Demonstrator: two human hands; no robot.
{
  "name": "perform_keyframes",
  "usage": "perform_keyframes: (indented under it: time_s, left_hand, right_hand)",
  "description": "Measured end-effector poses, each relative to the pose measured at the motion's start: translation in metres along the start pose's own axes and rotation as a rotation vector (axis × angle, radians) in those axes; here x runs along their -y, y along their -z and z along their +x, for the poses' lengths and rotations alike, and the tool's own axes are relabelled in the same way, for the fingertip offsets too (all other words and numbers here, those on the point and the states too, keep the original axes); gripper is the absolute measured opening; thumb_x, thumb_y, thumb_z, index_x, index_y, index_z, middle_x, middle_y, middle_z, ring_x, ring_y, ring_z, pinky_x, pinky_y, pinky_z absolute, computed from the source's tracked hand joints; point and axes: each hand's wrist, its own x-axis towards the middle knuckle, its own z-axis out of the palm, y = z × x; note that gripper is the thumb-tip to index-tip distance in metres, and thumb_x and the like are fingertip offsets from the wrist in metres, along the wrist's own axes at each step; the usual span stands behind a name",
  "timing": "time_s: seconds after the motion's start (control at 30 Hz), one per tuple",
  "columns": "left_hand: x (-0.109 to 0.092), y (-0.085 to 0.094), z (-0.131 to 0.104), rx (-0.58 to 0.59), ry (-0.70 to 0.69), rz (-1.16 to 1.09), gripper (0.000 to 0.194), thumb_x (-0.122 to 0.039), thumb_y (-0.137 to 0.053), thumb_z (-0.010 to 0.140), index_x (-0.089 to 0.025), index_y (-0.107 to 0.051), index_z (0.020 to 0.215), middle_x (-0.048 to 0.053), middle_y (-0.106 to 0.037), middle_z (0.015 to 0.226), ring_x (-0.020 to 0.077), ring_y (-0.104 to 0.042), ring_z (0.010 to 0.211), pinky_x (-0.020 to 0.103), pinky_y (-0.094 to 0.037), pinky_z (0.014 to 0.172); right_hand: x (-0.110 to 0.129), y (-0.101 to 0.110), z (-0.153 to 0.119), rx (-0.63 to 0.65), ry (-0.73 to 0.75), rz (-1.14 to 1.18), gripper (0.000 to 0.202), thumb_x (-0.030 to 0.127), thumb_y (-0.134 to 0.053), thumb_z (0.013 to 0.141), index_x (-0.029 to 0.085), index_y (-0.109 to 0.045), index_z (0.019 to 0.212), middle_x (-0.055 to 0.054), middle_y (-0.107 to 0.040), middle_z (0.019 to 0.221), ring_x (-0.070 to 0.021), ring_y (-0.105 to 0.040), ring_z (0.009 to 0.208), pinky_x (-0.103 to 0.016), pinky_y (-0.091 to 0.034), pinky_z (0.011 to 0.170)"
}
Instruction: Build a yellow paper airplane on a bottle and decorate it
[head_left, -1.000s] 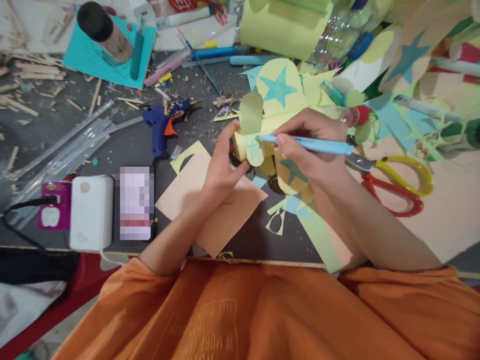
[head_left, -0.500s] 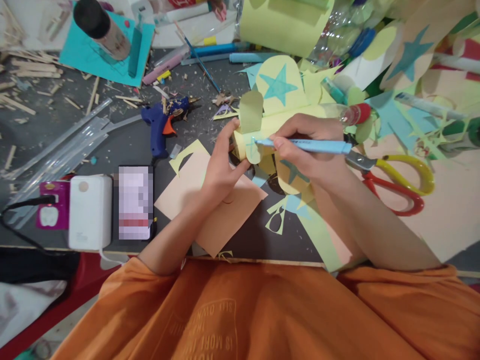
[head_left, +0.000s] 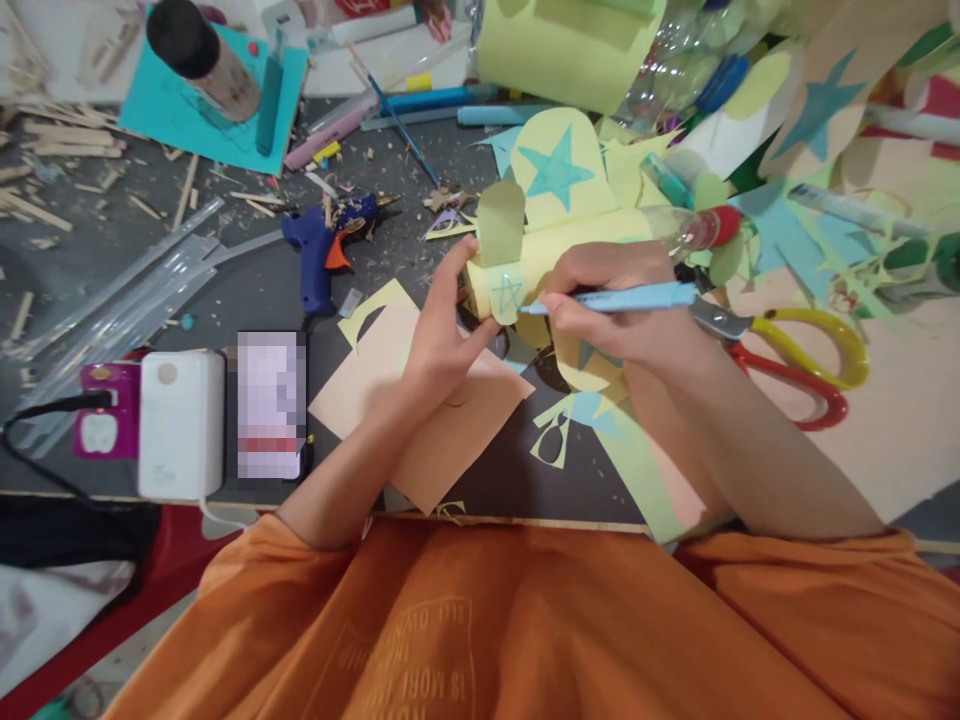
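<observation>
My right hand (head_left: 611,300) is closed around a light blue marker (head_left: 645,297), its tip close to a rounded yellow paper flap. On that flap shows a blue star outline (head_left: 508,293). The flap sits on a plastic bottle wrapped in yellow paper (head_left: 577,240), lying on its side with a red cap (head_left: 718,227) to the right. My left hand (head_left: 450,335) grips the bottle's left end between thumb and fingers. Another flap on the bottle's far side carries a filled blue star (head_left: 556,170). Below my left hand lies a peach paper sheet (head_left: 427,420).
Scissors (head_left: 795,350) with red and yellow handles lie right of my right hand. A blue glue gun (head_left: 315,250) rests on the left, near a phone (head_left: 270,405) and a white power bank (head_left: 181,425). Paper scraps, markers and wood sticks (head_left: 71,140) cover much of the table.
The marker tip has moved slightly right and down. The star outline on the flap now shows more lines. My left hand holds the bottle in the same place.
</observation>
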Motion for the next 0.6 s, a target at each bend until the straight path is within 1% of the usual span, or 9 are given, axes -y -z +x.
perform_keyframes:
  time_s: [0.1,0.17,0.23,0.33,0.4,0.5,0.6]
  left_hand:
    - [0.0000,-0.0010,-0.0004,-0.007,0.015,-0.014,0.072,-0.055,-0.055,0.096,-0.039,-0.017,0.155,0.009,-0.033,0.165,0.0326,-0.039,0.152,0.046,-0.047,0.116]
    - [-0.0008,-0.0013,-0.0005,-0.007,0.023,-0.017,0.072,-0.055,-0.055,0.096,-0.038,-0.016,0.155,0.009,-0.032,0.165,0.0333,-0.038,0.152,0.047,-0.047,0.116]
    - [-0.0020,-0.0012,-0.0002,-0.007,0.024,-0.013,0.072,-0.056,-0.055,0.096,-0.038,-0.017,0.155,0.009,-0.033,0.165,0.0334,-0.038,0.152,0.048,-0.046,0.117]
    - [-0.0038,-0.0007,0.0005,-0.016,0.021,-0.006,0.072,-0.058,-0.056,0.096,-0.038,-0.019,0.154,0.010,-0.034,0.163,0.0333,-0.040,0.151,0.048,-0.046,0.117]
    - [-0.0046,-0.0003,0.0007,-0.014,0.023,-0.004,0.072,-0.058,-0.056,0.096,-0.038,-0.018,0.154,0.010,-0.034,0.163,0.0336,-0.040,0.151,0.048,-0.045,0.118]
    - [-0.0043,0.0001,0.0005,-0.004,0.028,0.004,0.073,-0.057,-0.055,0.096,-0.038,-0.017,0.155,0.009,-0.033,0.164,0.0339,-0.038,0.153,0.049,-0.042,0.120]
    - [-0.0032,0.0004,0.0005,0.006,0.022,-0.001,0.073,-0.058,-0.054,0.097,-0.038,-0.015,0.155,0.009,-0.031,0.165,0.0339,-0.036,0.154,0.049,-0.043,0.120]
  right_hand:
    - [-0.0015,-0.0037,-0.0007,-0.145,-0.050,0.199,0.024,0.026,-0.066,0.089,0.025,-0.056,0.067,0.003,-0.056,0.059,-0.0126,-0.049,0.052,-0.029,-0.037,0.050]
    - [0.0000,-0.0060,-0.0014,-0.174,-0.053,0.246,0.018,0.028,-0.068,0.089,0.024,-0.062,0.072,0.002,-0.060,0.063,-0.0121,-0.051,0.054,-0.028,-0.038,0.050]
    - [0.0029,-0.0076,-0.0025,-0.133,-0.070,0.225,0.016,0.032,-0.069,0.090,0.025,-0.065,0.076,0.002,-0.063,0.067,-0.0121,-0.052,0.055,-0.028,-0.040,0.052]
    - [0.0067,-0.0088,-0.0042,-0.067,-0.134,0.137,0.018,0.040,-0.068,0.092,0.027,-0.067,0.079,0.001,-0.066,0.071,-0.0139,-0.054,0.059,-0.030,-0.044,0.055]
    - [0.0073,-0.0091,-0.0044,-0.052,-0.150,0.090,0.017,0.039,-0.067,0.092,0.028,-0.068,0.080,0.001,-0.067,0.072,-0.0144,-0.057,0.061,-0.030,-0.045,0.058]
    - [0.0057,-0.0093,-0.0034,-0.053,-0.079,0.079,0.013,0.034,-0.066,0.092,0.026,-0.067,0.081,0.003,-0.068,0.071,-0.0129,-0.057,0.060,-0.029,-0.045,0.058]
    - [0.0042,-0.0087,-0.0022,-0.028,-0.056,0.023,0.016,0.036,-0.063,0.093,0.026,-0.068,0.081,0.001,-0.070,0.072,-0.0140,-0.060,0.062,-0.030,-0.047,0.059]
